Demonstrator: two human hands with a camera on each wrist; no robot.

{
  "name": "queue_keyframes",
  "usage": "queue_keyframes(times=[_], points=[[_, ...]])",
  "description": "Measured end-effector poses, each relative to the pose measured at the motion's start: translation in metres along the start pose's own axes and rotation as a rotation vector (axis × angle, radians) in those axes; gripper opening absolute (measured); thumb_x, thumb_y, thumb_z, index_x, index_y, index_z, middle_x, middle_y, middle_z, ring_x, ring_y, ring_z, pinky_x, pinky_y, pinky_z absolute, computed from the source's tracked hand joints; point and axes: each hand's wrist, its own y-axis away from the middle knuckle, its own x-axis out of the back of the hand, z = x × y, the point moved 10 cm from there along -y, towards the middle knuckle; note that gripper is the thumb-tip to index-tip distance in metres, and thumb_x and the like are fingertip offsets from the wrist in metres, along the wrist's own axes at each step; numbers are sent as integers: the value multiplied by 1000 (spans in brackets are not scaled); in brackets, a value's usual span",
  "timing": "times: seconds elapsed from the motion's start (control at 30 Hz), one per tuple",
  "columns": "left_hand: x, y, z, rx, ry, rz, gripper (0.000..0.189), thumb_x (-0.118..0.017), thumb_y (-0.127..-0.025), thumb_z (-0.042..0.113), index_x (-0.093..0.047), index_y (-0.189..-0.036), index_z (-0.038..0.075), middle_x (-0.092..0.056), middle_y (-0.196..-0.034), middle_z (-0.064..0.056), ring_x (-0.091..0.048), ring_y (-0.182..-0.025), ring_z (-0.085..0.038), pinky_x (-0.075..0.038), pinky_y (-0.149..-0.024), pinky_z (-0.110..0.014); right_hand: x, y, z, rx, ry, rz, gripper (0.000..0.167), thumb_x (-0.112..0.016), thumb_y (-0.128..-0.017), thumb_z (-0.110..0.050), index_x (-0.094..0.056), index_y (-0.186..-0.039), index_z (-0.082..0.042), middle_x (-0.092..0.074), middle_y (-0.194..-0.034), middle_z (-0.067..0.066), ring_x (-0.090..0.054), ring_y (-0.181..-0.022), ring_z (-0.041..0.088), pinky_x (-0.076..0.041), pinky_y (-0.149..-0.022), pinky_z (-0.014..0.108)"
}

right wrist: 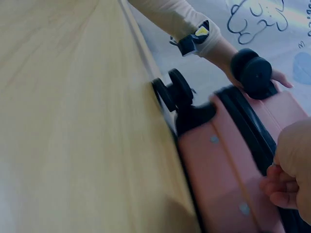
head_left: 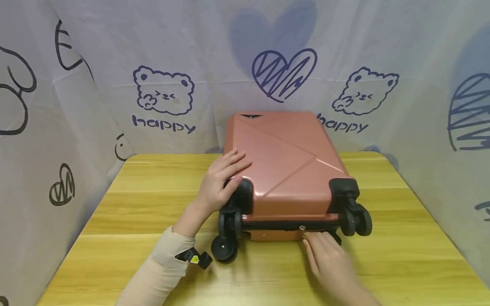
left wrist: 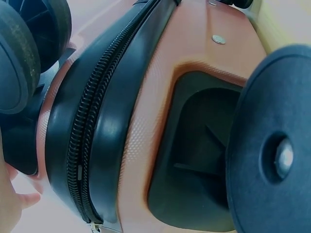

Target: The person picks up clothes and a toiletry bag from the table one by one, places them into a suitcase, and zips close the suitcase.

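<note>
A pink hard-shell suitcase (head_left: 287, 148) lies flat on the table, its black wheels (head_left: 357, 219) facing me. My left hand (head_left: 220, 182) rests on its near left corner with fingers fairly straight, the thumb beside the black corner guard. At the near end, my right hand (head_left: 331, 259) pinches a small zipper pull (head_left: 302, 228) between thumb and fingers. The black zipper (left wrist: 90, 107) runs around the middle of the case; its teeth look closed along the stretch in the left wrist view. Curled fingers of the right hand (right wrist: 291, 179) show against the zipper band in the right wrist view.
The wooden table (head_left: 134, 204) carries the suitcase. Behind it hangs a white cloth (head_left: 214, 42) with printed hearts and bears, close to the case's far end. A black strap device (head_left: 195, 258) sits on the left sleeve, near a wheel.
</note>
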Motion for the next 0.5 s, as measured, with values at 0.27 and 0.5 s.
queue_keyframes(times=[0.27, 0.5], points=[[6, 0, -2, 5, -20, -5, 64, -28, -102, 56, -67, -125, 10, -60, -135, -15, -49, -134, -35, -35, -111, -56, -15, -13, -23, 82, -37, -17, 43, -35, -106, -26, -67, -94, 0, -68, -86, 6, -62, -77, 20, -52, -69, 34], [2, -1, -3, 16, -40, -20, 66, -26, -102, 57, -67, -126, 11, -61, -136, -14, -49, -134, -34, -36, -110, -58, -29, -22, -46, 129, -50, -30, 33, -43, -104, -24, -66, -93, -2, -67, -84, 4, -61, -74, 19, -51, -67, 33]])
